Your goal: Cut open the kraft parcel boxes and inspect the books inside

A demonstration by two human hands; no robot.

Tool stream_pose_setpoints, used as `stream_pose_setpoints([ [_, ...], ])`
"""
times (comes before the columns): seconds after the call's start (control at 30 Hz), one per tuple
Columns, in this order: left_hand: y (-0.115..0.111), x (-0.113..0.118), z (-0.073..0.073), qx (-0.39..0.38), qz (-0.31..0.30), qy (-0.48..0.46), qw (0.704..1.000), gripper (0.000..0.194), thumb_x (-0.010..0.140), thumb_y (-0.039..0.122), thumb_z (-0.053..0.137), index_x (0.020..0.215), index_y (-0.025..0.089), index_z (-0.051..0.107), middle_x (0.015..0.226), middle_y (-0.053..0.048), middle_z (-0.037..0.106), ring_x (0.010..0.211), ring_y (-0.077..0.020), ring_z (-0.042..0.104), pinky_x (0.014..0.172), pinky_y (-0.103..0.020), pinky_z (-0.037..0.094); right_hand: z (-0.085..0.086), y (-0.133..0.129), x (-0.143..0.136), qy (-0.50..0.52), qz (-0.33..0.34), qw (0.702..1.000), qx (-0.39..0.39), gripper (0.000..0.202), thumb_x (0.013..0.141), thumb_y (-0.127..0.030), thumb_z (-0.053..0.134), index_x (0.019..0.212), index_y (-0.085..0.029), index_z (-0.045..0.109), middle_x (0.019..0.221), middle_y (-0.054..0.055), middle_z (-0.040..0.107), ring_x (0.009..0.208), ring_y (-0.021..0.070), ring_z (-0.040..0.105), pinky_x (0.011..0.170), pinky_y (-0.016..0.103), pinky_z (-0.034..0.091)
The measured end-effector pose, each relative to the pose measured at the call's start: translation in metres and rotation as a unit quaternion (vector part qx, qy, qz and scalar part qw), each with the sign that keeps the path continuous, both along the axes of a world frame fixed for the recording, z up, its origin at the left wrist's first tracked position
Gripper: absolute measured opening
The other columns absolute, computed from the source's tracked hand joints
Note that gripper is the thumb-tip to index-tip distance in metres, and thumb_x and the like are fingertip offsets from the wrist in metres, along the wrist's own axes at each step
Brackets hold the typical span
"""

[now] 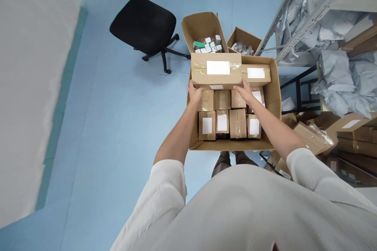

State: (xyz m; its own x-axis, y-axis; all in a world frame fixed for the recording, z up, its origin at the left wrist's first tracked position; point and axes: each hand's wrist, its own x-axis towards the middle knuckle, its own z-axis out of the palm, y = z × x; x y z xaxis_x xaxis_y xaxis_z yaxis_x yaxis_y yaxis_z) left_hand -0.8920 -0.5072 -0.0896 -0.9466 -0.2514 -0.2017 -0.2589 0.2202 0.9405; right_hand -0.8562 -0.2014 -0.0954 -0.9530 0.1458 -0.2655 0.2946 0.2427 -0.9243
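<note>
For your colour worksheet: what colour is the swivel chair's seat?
Black; the swivel chair shows best in the head view.

Bright, even overhead light, soft shadow under the black chair point(143, 23), sharp centre, wide-angle bending at the edges.

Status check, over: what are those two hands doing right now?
Left hand and right hand grip long taped cardboard parcel at its ends. Held over big open cardboard carton of small labelled boxes. Nothing blocking.
</note>
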Motion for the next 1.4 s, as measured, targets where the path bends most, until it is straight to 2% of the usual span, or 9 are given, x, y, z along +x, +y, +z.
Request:
stream_pose_setpoints([
  [0.1,0.001,0.012,0.013,0.023,0.002,-0.024,0.999,0.091,0.077,0.021,0.079,0.162,0.028,0.047,0.157,-0.012,0.044,0.138,-0.0321,0.061,0.129,-0.051,0.045,0.012,0.001,0.013,0.019,-0.011,0.999,-0.024,0.091,0.087,-0.051,0.078,0.168,-0.025,0.045,0.165,0.016,0.047,0.143,0.0347,0.058,0.126,0.058,0.046],
  [0.27,0.000,0.036,0.043,0.017,-0.020,-0.004,1.000,0.090,0.076,0.014,0.075,0.160,0.031,0.048,0.155,-0.010,0.044,0.140,-0.0300,0.059,0.128,-0.047,0.047,0.037,-0.004,0.037,0.047,-0.009,0.997,-0.061,0.091,0.087,-0.049,0.077,0.168,-0.026,0.042,0.156,0.013,0.061,0.138,0.0322,0.061,0.123,0.058,0.049],
  [0.4,-0.003,0.064,0.065,0.014,-0.049,0.003,0.999,0.090,0.081,0.014,0.071,0.164,0.032,0.043,0.157,-0.011,0.041,0.134,-0.0273,0.063,0.123,-0.045,0.051,0.060,-0.009,0.066,0.055,-0.031,0.997,-0.042,0.090,0.087,-0.049,0.076,0.168,-0.028,0.041,0.158,0.012,0.060,0.136,0.0308,0.062,0.122,0.056,0.051],
  [0.57,-0.005,0.094,0.093,-0.021,-0.079,0.062,0.995,0.086,0.085,0.018,0.072,0.164,0.035,0.043,0.151,-0.010,0.045,0.128,-0.0261,0.064,0.121,-0.048,0.052,0.089,-0.013,0.114,0.090,-0.089,0.992,-0.012,0.088,0.087,-0.049,0.077,0.166,-0.030,0.042,0.160,0.013,0.054,0.128,0.0297,0.064,0.118,0.054,0.054],
  [0.7,0.015,0.110,0.119,-0.024,-0.127,0.090,0.988,0.081,0.085,0.019,0.074,0.161,0.038,0.049,0.147,-0.008,0.047,0.123,-0.0248,0.064,0.115,-0.044,0.056,0.111,0.002,0.162,0.117,-0.161,0.980,0.009,0.088,0.086,-0.055,0.080,0.164,-0.034,0.044,0.160,0.012,0.049,0.126,0.0294,0.064,0.115,0.053,0.056],
  [0.87,0.078,0.129,0.138,0.003,-0.195,0.114,0.974,0.086,0.082,0.020,0.077,0.162,0.039,0.050,0.145,-0.007,0.048,0.120,-0.0241,0.064,0.111,-0.040,0.057,0.139,0.040,0.233,0.158,-0.258,0.952,0.051,0.091,0.085,-0.061,0.081,0.164,-0.035,0.043,0.159,0.013,0.042,0.129,0.0313,0.062,0.114,0.054,0.056],
  [1.07,0.178,0.172,0.138,0.035,-0.317,0.123,0.940,0.093,0.080,0.017,0.075,0.166,0.038,0.047,0.149,-0.008,0.048,0.121,-0.0243,0.064,0.112,-0.040,0.055,0.162,0.089,0.337,0.173,-0.384,0.902,0.095,0.094,0.088,-0.057,0.077,0.168,-0.034,0.035,0.161,0.014,0.039,0.129,0.0310,0.061,0.115,0.055,0.055],
  [1.23,0.261,0.241,0.131,0.059,-0.421,0.134,0.895,0.098,0.076,0.011,0.071,0.166,0.041,0.047,0.145,-0.006,0.048,0.120,-0.0222,0.065,0.113,-0.039,0.055,0.160,0.131,0.446,0.158,-0.469,0.859,0.132,0.094,0.089,-0.054,0.075,0.171,-0.034,0.032,0.158,0.014,0.043,0.127,0.0290,0.062,0.116,0.052,0.055],
  [1.4,0.340,0.326,0.111,0.081,-0.496,0.103,0.858,0.103,0.073,0.009,0.068,0.168,0.040,0.046,0.146,-0.006,0.047,0.119,-0.0215,0.066,0.113,-0.038,0.056,0.142,0.171,0.562,0.116,-0.524,0.828,0.161,0.095,0.087,-0.058,0.073,0.169,-0.029,0.035,0.155,0.015,0.044,0.121,0.0280,0.064,0.114,0.050,0.056],
])
